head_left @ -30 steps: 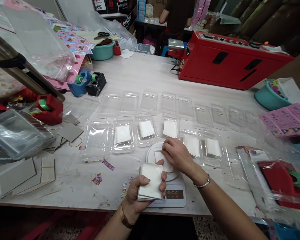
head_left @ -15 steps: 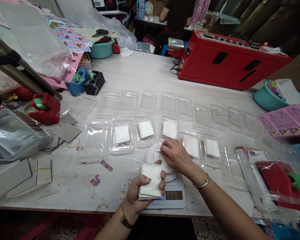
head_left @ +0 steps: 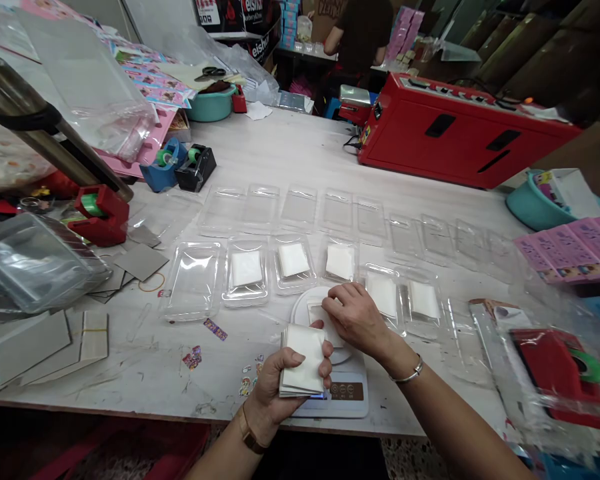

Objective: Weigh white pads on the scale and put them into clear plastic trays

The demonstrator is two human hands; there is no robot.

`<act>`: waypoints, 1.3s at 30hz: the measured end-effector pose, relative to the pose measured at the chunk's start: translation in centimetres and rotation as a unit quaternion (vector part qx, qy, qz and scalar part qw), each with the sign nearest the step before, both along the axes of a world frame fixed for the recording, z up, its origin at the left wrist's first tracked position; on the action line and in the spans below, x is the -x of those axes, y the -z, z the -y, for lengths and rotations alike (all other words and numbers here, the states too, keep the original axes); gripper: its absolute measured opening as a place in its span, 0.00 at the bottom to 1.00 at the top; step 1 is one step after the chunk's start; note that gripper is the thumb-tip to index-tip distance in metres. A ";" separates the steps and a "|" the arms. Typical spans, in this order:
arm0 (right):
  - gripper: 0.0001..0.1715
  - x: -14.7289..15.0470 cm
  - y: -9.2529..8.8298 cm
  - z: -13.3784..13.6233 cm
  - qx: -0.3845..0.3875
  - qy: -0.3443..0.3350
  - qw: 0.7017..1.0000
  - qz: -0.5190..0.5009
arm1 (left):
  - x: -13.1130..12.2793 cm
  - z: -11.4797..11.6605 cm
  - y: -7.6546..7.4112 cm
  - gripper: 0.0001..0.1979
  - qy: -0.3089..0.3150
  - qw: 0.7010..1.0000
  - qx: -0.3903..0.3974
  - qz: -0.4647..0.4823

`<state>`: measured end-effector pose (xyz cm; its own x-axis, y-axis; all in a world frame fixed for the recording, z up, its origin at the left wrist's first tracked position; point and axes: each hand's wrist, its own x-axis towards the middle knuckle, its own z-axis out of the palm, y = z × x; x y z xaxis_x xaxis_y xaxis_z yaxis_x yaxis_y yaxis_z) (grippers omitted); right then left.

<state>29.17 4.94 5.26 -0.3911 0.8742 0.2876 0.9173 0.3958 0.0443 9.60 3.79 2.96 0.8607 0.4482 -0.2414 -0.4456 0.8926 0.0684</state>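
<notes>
My left hand grips a stack of white square sheets just above the front of a small white digital scale. My right hand rests on the scale's round plate, fingers pinched on a few white sheets lying there. Just beyond the scale stands a row of clear plastic trays; several hold a white square, and the leftmost tray holds none.
A second row of flat clear lids lies farther back. A red machine stands at the back right, tape dispensers and grey cards at the left, a teal basin and pink packs at the right. Another person stands beyond the table.
My hands have hardly moved; the right hand's fingers shifted slightly on the sheets on the scale. The view tilted a little.
</notes>
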 end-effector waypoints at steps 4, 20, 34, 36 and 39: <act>0.13 0.0 -0.2 0.2 -0.009 -0.006 1.000 -0.015 | -0.1 0.0 0.0 0.37 0.000 1.000 -0.001 0.002; 0.10 -0.6 -4.8 2.2 0.060 0.000 0.981 -0.187 | 4.9 -1.8 -2.2 0.35 -0.107 0.987 -0.120 -0.001; 0.10 -1.1 -7.9 3.5 0.122 0.054 0.961 -0.242 | 6.7 -2.0 -2.7 0.37 -0.151 0.980 -0.108 -0.074; 0.10 -1.0 -8.1 3.4 0.125 0.057 0.960 -0.245 | 6.8 -2.0 -2.5 0.36 -0.153 0.980 -0.108 -0.069; 0.10 -0.9 -8.2 3.4 0.134 0.062 0.959 -0.243 | 6.7 -2.0 -2.4 0.34 -0.153 0.980 -0.110 -0.065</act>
